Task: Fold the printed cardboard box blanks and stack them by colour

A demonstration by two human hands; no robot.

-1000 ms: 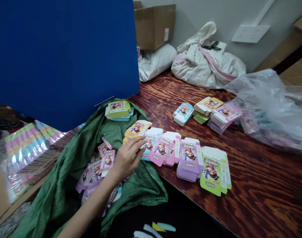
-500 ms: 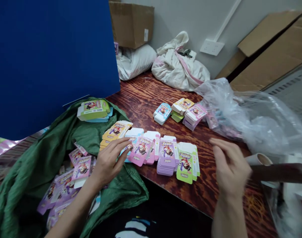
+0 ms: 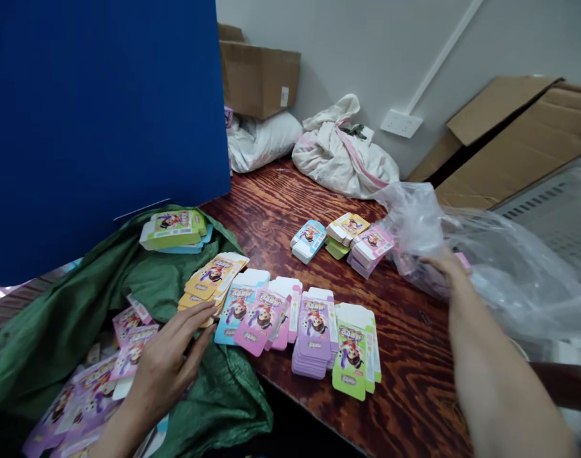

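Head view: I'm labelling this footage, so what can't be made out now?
All in the head view:
Right hand: fingers blurred against the plastic bag; its grip can't be told.
Inside that bag: mostly veiled by cloudy folds.
Left hand: palm hidden by the back of the hand.
Stacked purple boxes: fine print too small.
Blue panel: covers whatever is behind it.

Flat yellow printed cardboard cartons (image 3: pixel 214 273) fan out leftmost in the row, then a flat blue carton (image 3: pixel 241 296), pink cartons (image 3: pixel 258 326), a thick purple carton stack (image 3: pixel 312 334), green cartons (image 3: pixel 350 356); over right, a crumpled clear plastic bag (image 3: pixel 417 213) slumps, pink showing through.
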